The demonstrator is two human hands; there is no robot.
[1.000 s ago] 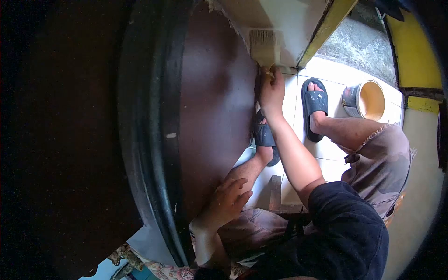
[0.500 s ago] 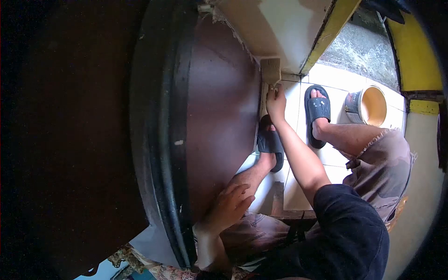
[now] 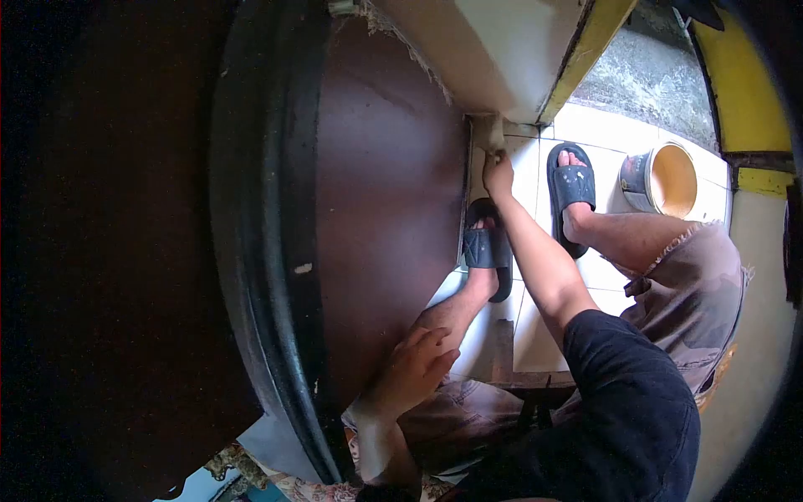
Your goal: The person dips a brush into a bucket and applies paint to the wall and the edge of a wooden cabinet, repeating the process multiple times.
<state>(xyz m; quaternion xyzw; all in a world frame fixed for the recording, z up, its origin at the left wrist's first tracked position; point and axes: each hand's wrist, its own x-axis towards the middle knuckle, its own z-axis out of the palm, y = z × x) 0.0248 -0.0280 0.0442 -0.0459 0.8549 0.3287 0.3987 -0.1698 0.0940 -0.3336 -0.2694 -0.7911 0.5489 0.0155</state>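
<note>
My right hand (image 3: 498, 176) reaches down to the foot of a cream wall (image 3: 502, 67). Its fingers are closed round a paintbrush (image 3: 492, 135), whose pale, wide head lies against the bottom of the wall, just above the floor tiles. The handle is mostly hidden in the fist. Beside the dark brown panel (image 3: 385, 201), my left hand (image 3: 411, 370) rests over my lower leg with its fingers apart, holding nothing.
An open paint bucket (image 3: 636, 180) with a cream-coloured inside stands on the white tiles (image 3: 535, 335). Both feet, in black slides (image 3: 573, 182), are between the panel and the bucket. A yellow frame (image 3: 757, 92) and rough concrete (image 3: 644, 84) lie beyond.
The paintbrush head has turned and shifted slightly at the wall's base, now looking narrower and bent. The view has moved a little; my left hand stays in place.
</note>
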